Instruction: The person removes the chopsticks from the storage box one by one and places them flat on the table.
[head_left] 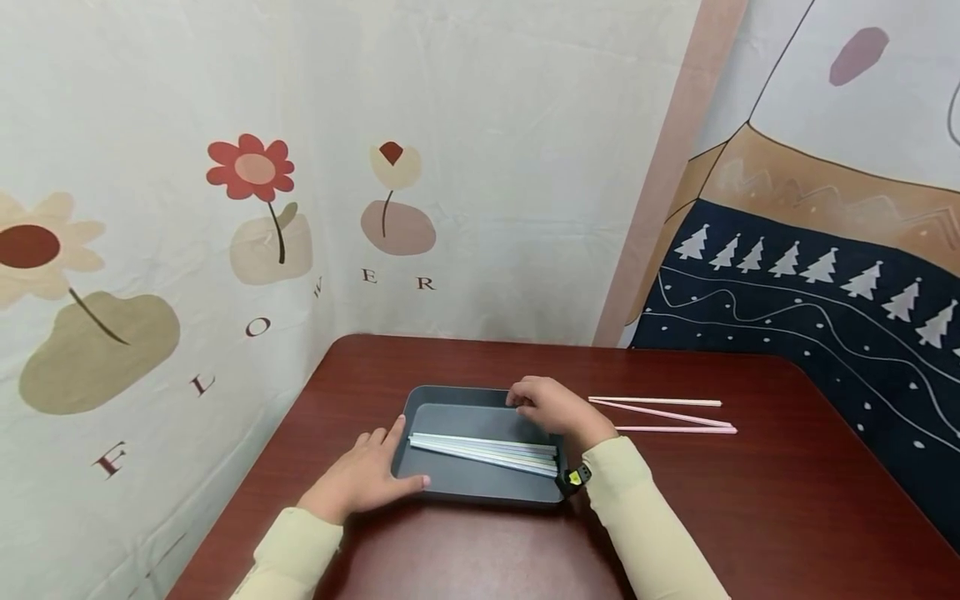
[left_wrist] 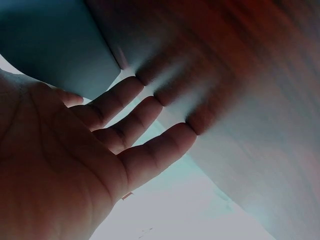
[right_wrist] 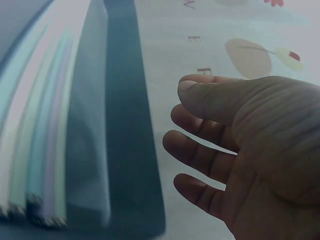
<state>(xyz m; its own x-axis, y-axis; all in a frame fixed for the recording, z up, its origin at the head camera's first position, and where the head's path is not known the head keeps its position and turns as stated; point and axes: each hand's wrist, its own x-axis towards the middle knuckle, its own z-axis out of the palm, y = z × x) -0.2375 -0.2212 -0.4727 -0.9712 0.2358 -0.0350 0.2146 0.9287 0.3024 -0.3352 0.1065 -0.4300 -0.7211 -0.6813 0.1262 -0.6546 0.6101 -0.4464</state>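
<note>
A dark grey rectangular tray holds a bundle of slim pastel sticks, lying lengthwise and fanning slightly toward the right end. My left hand rests at the tray's left end, fingers spread and thumb along the near rim. Its extended fingers show in the left wrist view beside the tray's corner. Over the far right part of the tray hovers my right hand, fingers loosely bent with nothing between them. The right wrist view shows it beyond the tray's far edge, with the sticks at the left.
Three pale pink sticks lie on the reddish-brown table right of the tray, forming a zigzag. Behind the table hangs a white cloth printed with flowers and letters. A dark blue patterned cloth hangs at the right.
</note>
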